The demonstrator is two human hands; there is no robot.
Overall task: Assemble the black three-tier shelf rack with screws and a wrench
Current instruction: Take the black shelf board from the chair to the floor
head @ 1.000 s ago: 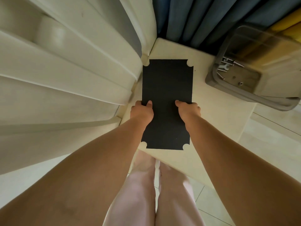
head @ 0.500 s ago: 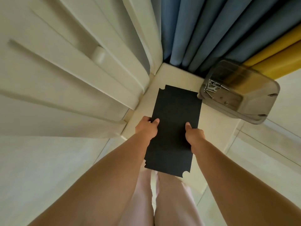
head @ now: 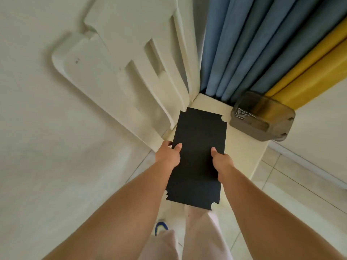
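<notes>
A black shelf panel (head: pixel 197 158), rectangular with a rounded notch cut into each corner, is held by both hands above a cream surface (head: pixel 242 147). The left hand (head: pixel 169 152) grips the panel's left long edge, its thumb laid on the top face and its fingers curled under the edge; the right hand (head: pixel 221 160) grips the right long edge in the same way, thumb on top. The panel's far end lies over the surface near its far left corner, while its near end reaches past the near edge of the surface, over the person's pale trousers (head: pixel 202 233). At the far right corner of the surface a clear plastic box (head: pixel 262 117) is seen, with metal screws (head: pixel 242 114) gathered inside it. Blue and yellow curtains (head: pixel 262 53) hang behind the surface, and a cream panelled wall is seen to its left. Tiled floor (head: pixel 281 184) shows to the right.
</notes>
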